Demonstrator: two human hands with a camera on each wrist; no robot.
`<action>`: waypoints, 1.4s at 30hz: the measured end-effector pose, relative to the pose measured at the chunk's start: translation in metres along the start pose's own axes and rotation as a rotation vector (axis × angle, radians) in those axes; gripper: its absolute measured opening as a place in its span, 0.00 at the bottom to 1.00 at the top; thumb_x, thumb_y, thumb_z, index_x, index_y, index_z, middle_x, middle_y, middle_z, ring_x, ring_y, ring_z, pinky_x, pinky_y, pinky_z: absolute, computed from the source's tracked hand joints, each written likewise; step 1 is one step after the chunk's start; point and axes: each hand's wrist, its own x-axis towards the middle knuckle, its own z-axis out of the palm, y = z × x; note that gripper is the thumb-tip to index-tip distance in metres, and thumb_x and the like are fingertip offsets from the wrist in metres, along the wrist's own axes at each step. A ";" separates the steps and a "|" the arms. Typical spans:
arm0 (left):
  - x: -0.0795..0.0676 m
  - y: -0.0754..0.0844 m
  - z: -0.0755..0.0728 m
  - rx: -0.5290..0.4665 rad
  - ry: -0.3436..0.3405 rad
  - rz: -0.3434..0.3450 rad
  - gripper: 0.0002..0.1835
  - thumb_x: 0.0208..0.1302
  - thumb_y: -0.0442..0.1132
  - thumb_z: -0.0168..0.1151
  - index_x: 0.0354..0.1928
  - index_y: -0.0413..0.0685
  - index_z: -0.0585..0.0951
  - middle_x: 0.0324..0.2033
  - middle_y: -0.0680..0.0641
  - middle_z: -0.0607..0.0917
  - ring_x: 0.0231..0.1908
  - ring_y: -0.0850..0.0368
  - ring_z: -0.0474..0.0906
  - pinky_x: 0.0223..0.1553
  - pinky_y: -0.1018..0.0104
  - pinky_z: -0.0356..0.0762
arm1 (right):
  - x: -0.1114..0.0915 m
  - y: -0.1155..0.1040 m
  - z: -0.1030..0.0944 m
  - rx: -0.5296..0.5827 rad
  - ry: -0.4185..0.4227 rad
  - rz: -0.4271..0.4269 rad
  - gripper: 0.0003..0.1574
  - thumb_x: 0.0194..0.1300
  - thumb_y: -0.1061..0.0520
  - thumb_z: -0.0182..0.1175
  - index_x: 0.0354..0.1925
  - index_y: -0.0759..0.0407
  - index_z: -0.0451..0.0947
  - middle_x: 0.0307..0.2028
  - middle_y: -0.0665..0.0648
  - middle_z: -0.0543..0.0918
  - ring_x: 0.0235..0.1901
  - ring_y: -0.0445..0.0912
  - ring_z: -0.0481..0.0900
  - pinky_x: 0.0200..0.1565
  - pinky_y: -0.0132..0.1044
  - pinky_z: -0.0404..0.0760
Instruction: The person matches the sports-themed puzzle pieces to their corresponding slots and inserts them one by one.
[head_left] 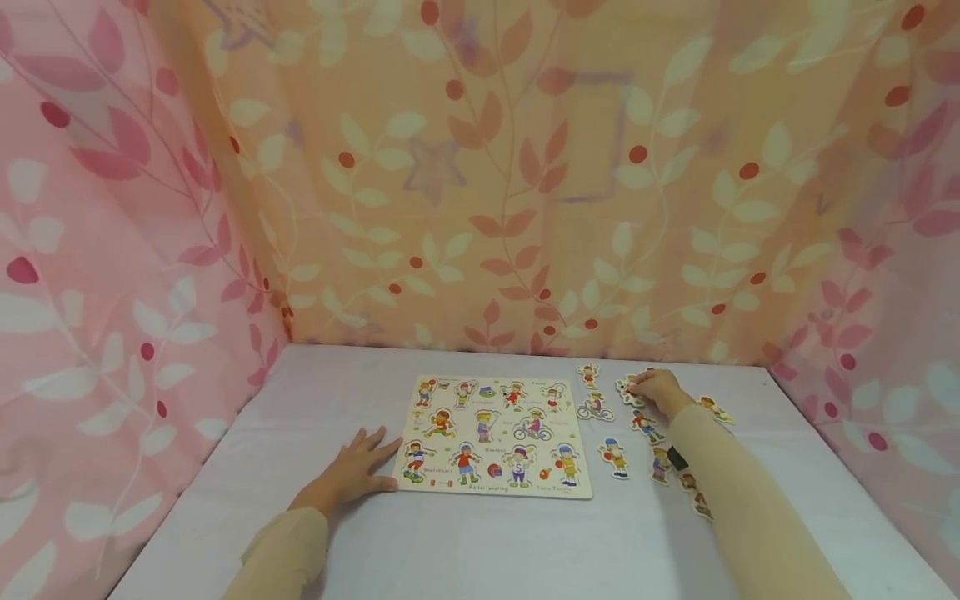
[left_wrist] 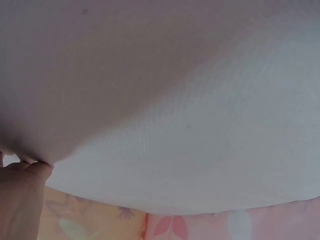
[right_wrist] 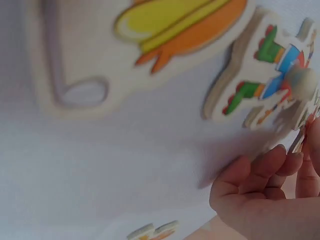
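Note:
A wooden puzzle board (head_left: 491,492) printed with children playing sports lies flat on the table. My left hand (head_left: 352,471) rests beside its left edge, fingers spread, with the thumb touching the lower left corner; in the left wrist view only part of that hand (left_wrist: 22,192) shows. To the right of the board, my right hand (head_left: 660,390) pinches a figure puzzle piece (head_left: 627,390) among the loose ones. In the right wrist view, curled fingers of the right hand (right_wrist: 265,195) hold that piece at the frame's edge, largely hidden. Close by lies the roller-skater piece (head_left: 647,425).
Several loose pieces lie right of the board, among them a cyclist (head_left: 595,407), a blue-capped figure (head_left: 615,458) and a yellow-and-orange one (head_left: 715,408). My right forearm partly covers the lower ones. A white cloth covers the table (head_left: 480,550); patterned curtains (head_left: 480,208) surround it.

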 end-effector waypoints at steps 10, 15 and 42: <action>-0.001 -0.003 0.002 -0.014 0.011 -0.010 0.42 0.55 0.56 0.69 0.70 0.47 0.68 0.71 0.31 0.56 0.70 0.25 0.40 0.65 0.28 0.40 | -0.022 -0.027 -0.002 0.048 -0.010 -0.016 0.04 0.67 0.59 0.61 0.34 0.58 0.77 0.32 0.50 0.78 0.46 0.58 0.73 0.53 0.55 0.71; -0.004 -0.005 0.001 -0.012 0.010 -0.024 0.42 0.55 0.56 0.69 0.70 0.47 0.68 0.71 0.30 0.56 0.70 0.25 0.40 0.65 0.28 0.39 | -0.030 -0.039 0.009 0.092 -0.055 -0.002 0.05 0.67 0.58 0.61 0.39 0.60 0.77 0.45 0.61 0.80 0.62 0.71 0.62 0.60 0.68 0.60; 0.000 -0.006 0.004 -0.013 0.010 0.022 0.44 0.53 0.58 0.69 0.69 0.46 0.68 0.70 0.29 0.57 0.69 0.24 0.41 0.64 0.27 0.40 | -0.060 -0.060 0.089 0.100 -0.033 -0.043 0.15 0.63 0.60 0.65 0.47 0.67 0.80 0.43 0.58 0.78 0.30 0.45 0.68 0.34 0.40 0.72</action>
